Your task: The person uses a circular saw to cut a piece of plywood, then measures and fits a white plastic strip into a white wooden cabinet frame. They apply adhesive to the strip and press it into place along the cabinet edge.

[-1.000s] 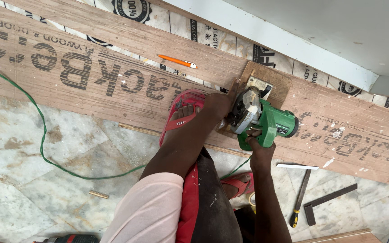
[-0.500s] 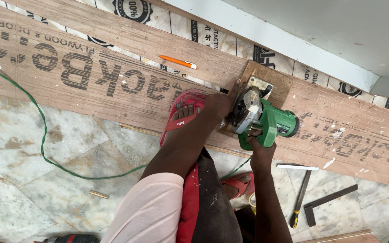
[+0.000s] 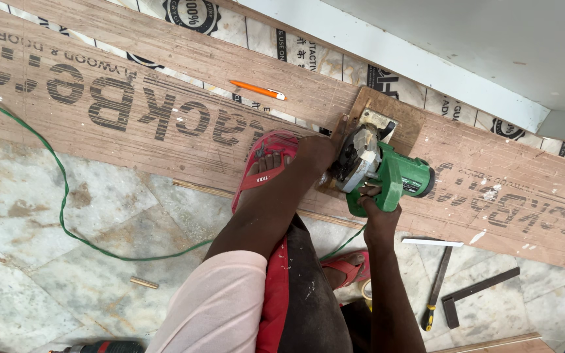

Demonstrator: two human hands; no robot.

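I observe a green handheld circular saw with a grey metal blade guard resting on a long brown plywood board with dark printed lettering. The right hand is clenched around the saw's green handle from below. The left hand presses flat against the board at the saw's left edge, touching the guard; I cannot tell whether its fingers grip anything. A red sandal on a foot stands on the board just left of the left hand. An orange pencil lies on the board beyond that hand. A green cord trails across the marble floor well left. Right of the right hand lie a chisel with a yellow handle and a metal try square.
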